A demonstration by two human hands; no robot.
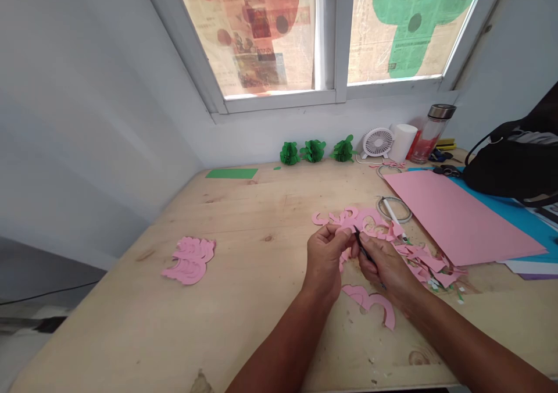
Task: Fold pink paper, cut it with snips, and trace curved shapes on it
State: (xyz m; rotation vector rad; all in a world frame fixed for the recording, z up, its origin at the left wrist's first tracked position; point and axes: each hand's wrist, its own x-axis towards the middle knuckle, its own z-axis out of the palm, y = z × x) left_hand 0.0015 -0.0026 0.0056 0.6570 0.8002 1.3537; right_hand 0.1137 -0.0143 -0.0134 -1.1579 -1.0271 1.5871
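My left hand (325,256) is closed, pinching a small piece of pink paper (347,230) between thumb and fingers. My right hand (386,265) is wrapped round slim dark scissors (365,250), their tip against the paper's right side; the handles are mostly hidden by my fingers. A curved pink paper offcut (379,304) lies on the table just below my hands. Beyond them spread pink cut-outs and scraps (370,218), with a heap of pink strips (429,262) to the right. Further left rests a stack of scalloped pink paper pieces (189,260).
The wooden table (257,300) meets the wall under a window. Along the back stand green paper decorations (314,150), a small white fan (378,143) and a glass bottle (431,137). At right are pink sheets (462,218), a tape roll (407,215) and a black bag (510,160).
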